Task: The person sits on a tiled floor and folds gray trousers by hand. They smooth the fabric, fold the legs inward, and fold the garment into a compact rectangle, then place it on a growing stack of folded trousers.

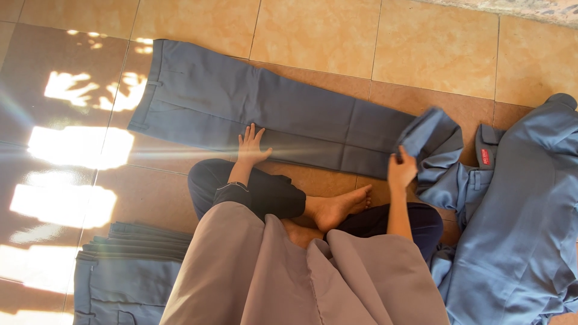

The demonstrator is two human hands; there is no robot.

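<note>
Plainly, the trousers [265, 114] lay flat on the tiled floor [313, 36] in front of the seated person, waistband toward the left and hems toward the right. The left hand [250, 146] rested on the near edge around mid-leg, fingers spread and flat, gripping nothing, only pressing the cloth down. The right hand [401, 170] was closed on the hem end [430, 135], pinching the fabric and lifting it so that it curled up off the floor.

The cloth looked light and soft, with pressed creases but no stiffness; it drooped where it was raised and would likely slide easily on the smooth tiles, hence the pinning palm. The hems and the waistband seemed the best places to hold, since the cloth there is doubled and firmer.

A stack [129, 271] of folded garments sat near the left knee, and a loose pile [518, 229] of the same blue cloth lay to the right.
</note>
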